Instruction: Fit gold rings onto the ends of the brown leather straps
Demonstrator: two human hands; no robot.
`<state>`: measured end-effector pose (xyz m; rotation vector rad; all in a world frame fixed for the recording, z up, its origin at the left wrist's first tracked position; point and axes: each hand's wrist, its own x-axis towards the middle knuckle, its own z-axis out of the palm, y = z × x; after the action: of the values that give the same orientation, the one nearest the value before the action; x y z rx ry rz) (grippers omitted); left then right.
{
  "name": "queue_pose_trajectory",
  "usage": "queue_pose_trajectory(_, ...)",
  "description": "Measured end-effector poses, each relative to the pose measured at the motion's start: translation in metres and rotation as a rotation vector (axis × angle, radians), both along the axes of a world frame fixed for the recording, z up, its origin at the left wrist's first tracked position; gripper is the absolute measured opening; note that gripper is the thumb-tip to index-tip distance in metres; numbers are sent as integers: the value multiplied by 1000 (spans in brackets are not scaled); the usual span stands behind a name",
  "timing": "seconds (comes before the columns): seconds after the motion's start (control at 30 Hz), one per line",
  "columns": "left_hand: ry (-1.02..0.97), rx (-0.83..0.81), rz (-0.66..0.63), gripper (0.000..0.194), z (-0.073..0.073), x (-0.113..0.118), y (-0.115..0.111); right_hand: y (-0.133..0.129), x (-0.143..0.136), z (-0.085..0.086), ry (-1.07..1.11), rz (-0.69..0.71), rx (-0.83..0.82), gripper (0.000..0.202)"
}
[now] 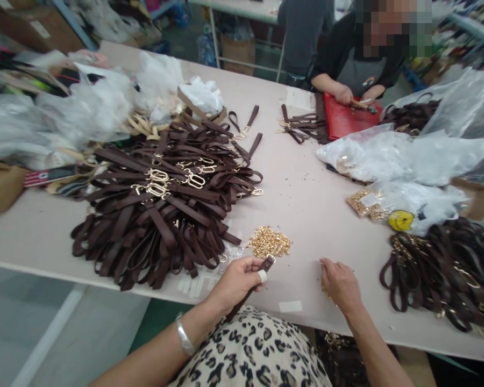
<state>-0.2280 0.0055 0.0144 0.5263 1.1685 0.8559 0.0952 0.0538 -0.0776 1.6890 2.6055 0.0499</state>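
Observation:
My left hand [236, 282] pinches a dark brown leather strap [268, 263] near its end, where a small gold ring shows. The rest of this strap hangs down toward my lap. Just beyond the strap's tip lies a heap of small gold metal fittings [269, 241]. My right hand [341, 285] is down at the table to the right, its fingers bent together. A few gold bits show beneath it, and what the fingers hold, if anything, is hidden. Left of the heap is a big pile of brown straps [165, 209] with gold clasps.
More brown straps [443, 269] lie at the right, beside plastic bags [419, 199] and a yellow tape measure [400, 220]. Across the table [302, 199], another person works over a red board [339, 121]. Clear plastic bags [92, 102] crowd the far left.

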Motion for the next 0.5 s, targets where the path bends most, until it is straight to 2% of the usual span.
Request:
queue_pose_trajectory(0.07, 10, 18, 0, 28, -1, 1, 1, 0, 0, -5, 46, -37, 10, 26)
queue_pose_trajectory(0.13, 20, 34, 0, 28, -2, 2, 1, 0, -6, -5, 210, -135, -28, 24)
queue_pose_trajectory(0.23, 47, 55, -1, 28, -1, 3, 3, -4, -39, 7, 705, -390, -170, 23)
queue_pose_trajectory(0.33, 76, 73, -17, 28, 2, 4, 6, -13, -92, 35, 1258, -563, -376, 32)
queue_pose_trajectory(0.4, 94, 112, -21, 27, 4, 4, 8, -20, -125, 54, 1447, -544, -468, 33)
queue_pose_trajectory(0.5, 136, 192, -23, 31, 6, 3, 9, -28, -156, 72, 1496, -432, -475, 24)
